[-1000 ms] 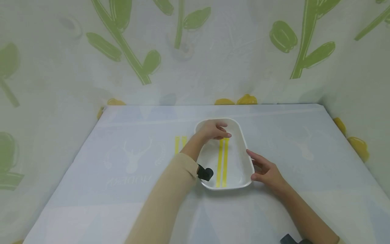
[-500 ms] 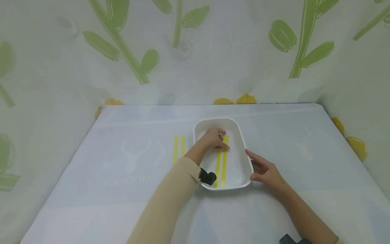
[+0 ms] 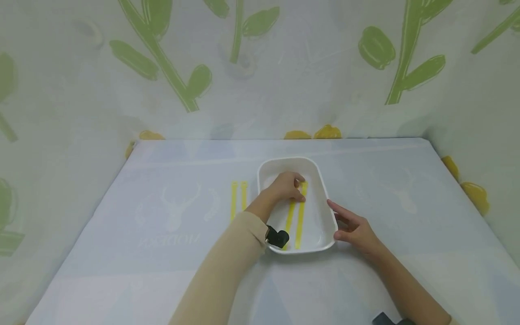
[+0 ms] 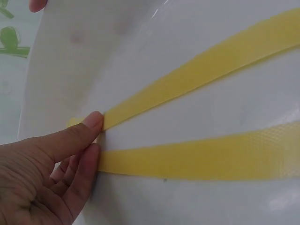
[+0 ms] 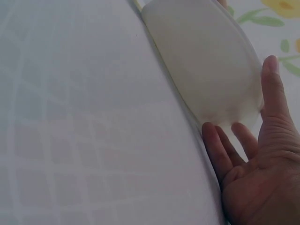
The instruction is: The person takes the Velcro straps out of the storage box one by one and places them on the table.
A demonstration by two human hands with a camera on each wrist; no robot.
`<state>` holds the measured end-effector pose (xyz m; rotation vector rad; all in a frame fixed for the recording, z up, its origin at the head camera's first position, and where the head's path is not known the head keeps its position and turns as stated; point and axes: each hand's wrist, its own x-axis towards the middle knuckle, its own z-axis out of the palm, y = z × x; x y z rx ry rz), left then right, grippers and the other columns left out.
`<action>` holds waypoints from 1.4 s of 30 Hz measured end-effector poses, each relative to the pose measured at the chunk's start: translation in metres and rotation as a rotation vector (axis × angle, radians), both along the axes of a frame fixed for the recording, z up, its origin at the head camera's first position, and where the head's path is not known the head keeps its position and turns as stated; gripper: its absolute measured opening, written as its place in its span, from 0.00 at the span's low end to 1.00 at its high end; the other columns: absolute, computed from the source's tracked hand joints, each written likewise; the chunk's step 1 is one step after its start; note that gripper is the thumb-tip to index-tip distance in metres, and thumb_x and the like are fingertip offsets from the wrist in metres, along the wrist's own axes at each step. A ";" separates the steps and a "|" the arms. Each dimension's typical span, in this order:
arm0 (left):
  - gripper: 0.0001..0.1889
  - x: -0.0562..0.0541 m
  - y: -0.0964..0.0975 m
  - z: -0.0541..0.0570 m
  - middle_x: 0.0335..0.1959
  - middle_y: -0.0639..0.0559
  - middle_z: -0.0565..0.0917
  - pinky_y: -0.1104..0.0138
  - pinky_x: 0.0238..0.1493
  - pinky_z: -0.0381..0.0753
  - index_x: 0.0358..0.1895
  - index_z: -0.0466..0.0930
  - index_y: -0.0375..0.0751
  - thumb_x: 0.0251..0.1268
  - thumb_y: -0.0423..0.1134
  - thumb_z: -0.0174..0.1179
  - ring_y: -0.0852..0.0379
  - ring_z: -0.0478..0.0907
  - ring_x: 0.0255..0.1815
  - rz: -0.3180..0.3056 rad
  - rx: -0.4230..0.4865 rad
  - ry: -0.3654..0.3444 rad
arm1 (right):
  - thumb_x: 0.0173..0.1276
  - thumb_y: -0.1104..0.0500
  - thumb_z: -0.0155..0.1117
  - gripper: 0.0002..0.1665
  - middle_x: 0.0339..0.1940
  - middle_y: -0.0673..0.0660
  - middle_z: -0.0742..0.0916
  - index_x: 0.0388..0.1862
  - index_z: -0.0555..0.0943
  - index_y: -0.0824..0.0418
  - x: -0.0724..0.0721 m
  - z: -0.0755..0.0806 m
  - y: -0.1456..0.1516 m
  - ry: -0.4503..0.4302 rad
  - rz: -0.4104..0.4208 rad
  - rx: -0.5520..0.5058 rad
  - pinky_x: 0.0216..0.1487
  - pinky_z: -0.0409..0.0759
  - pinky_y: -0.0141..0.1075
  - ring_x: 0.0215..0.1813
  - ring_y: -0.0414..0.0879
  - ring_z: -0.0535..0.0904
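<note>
A white tray (image 3: 318, 225) with rounded corners lies on the table, two flat yellow straps inside it. My left hand (image 3: 286, 186) reaches into the tray and pinches at the far ends of these straps with thumb and fingers. In the left wrist view, the thumb lies at the upper strap (image 4: 201, 70) and the fingertips at the lower strap (image 4: 201, 157); both straps converge towards the hand. At the tray's right side, my right hand (image 3: 355, 231) touches the outer wall with spread fingertips, its thumb (image 5: 274, 89) extended near the rim.
Two more yellow straps (image 3: 233, 198) lie side by side on the table, left of the tray and partly behind the left forearm. A pale patterned cloth (image 3: 170, 257) covers the table. Behind it hangs a white curtain (image 3: 308, 81) with green leaves.
My left hand has come down and slightly nearer onto the straps' far ends. The straps inside the tray have shifted out of parallel. The right hand stays at the tray's wall.
</note>
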<state>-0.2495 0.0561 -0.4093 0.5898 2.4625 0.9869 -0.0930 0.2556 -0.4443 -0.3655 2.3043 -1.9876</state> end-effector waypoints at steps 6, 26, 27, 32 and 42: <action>0.25 0.000 0.002 0.000 0.31 0.51 0.76 0.76 0.33 0.70 0.51 0.80 0.37 0.45 0.34 0.73 0.61 0.72 0.29 0.004 0.013 0.018 | 0.60 0.62 0.68 0.41 0.64 0.32 0.73 0.71 0.63 0.58 -0.001 -0.002 0.002 0.018 0.013 -0.009 0.47 0.80 0.28 0.53 0.33 0.76; 0.27 0.001 0.009 0.007 0.40 0.42 0.86 0.66 0.37 0.84 0.62 0.70 0.34 0.56 0.29 0.64 0.55 0.85 0.34 0.016 0.405 -0.382 | 0.60 0.59 0.69 0.41 0.66 0.35 0.72 0.71 0.64 0.56 -0.004 -0.004 0.003 0.038 0.005 -0.001 0.49 0.78 0.26 0.55 0.31 0.75; 0.28 0.002 0.008 0.009 0.39 0.43 0.86 0.65 0.38 0.84 0.63 0.69 0.35 0.57 0.29 0.64 0.54 0.85 0.35 0.004 0.429 -0.416 | 0.59 0.59 0.69 0.41 0.65 0.34 0.72 0.71 0.64 0.57 -0.004 -0.004 0.003 0.041 0.006 -0.004 0.49 0.78 0.26 0.55 0.31 0.75; 0.29 0.003 0.005 0.014 0.42 0.46 0.86 0.63 0.41 0.84 0.66 0.67 0.39 0.60 0.30 0.62 0.53 0.85 0.40 -0.057 0.472 -0.468 | 0.59 0.58 0.70 0.41 0.65 0.34 0.72 0.71 0.65 0.57 -0.006 -0.005 0.003 0.045 0.000 -0.005 0.50 0.77 0.26 0.56 0.30 0.74; 0.30 0.000 0.004 0.012 0.48 0.52 0.83 0.63 0.42 0.83 0.66 0.69 0.45 0.58 0.32 0.64 0.56 0.81 0.41 -0.035 0.462 -0.390 | 0.61 0.58 0.68 0.40 0.66 0.32 0.71 0.71 0.64 0.57 -0.005 -0.002 0.002 0.017 -0.023 0.043 0.49 0.77 0.26 0.56 0.28 0.74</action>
